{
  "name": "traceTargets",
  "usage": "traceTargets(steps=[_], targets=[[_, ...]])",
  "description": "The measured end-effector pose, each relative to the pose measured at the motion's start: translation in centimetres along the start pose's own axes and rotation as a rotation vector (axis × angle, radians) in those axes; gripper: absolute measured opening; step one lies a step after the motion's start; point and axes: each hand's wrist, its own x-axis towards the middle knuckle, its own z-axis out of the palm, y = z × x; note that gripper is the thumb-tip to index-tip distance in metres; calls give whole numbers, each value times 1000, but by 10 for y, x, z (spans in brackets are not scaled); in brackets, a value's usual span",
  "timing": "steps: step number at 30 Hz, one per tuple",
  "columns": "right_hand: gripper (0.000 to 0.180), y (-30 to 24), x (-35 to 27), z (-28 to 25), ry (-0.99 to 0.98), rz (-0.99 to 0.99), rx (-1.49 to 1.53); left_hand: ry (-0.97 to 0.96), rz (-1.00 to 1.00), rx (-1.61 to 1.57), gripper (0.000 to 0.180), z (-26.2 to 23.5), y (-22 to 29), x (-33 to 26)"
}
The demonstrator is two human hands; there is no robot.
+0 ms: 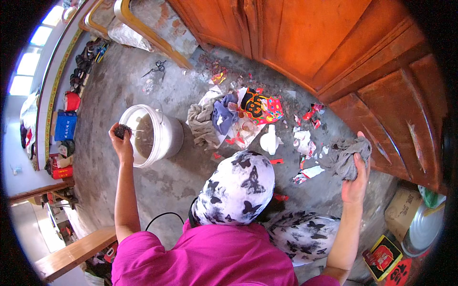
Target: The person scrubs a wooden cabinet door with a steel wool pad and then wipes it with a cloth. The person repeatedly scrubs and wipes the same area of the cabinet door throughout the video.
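Note:
My left hand (121, 147) is closed around a dark, rough scrubbing pad (123, 130) at the left rim of a white bucket (171, 136). Murky grey water (144, 138) stands in the bucket, and thin drips seem to hang below the pad. Far to the right, my right hand (354, 187) grips a crumpled grey rag (344, 156) beside the lower panels of a reddish-brown wooden cabinet (305, 43). The rag hides part of the fingers and of the panel behind it.
Crumpled cloths (204, 120), a bright printed bag (261, 106) and paper scraps (304, 142) litter the concrete floor (183, 183). A wooden-framed chair (152, 35) stands at the far left. Shoes (82, 69) line the left wall. A cardboard box (403, 209) sits at the lower right.

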Motion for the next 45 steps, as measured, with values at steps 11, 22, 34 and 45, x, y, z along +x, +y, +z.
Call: traceTargets(steps=[11, 22, 34, 45], targets=[[62, -4, -1, 9, 13, 8, 16, 89, 199, 61, 32, -1, 61, -8], [59, -5, -3, 2, 22, 23, -9, 289, 357, 90, 36, 9, 133, -18], [59, -18, -6, -1, 92, -21, 51, -34, 186, 254, 46, 32, 49, -33], [58, -10, -1, 9, 41, 14, 93, -80, 173, 455, 56, -38, -8, -22]])
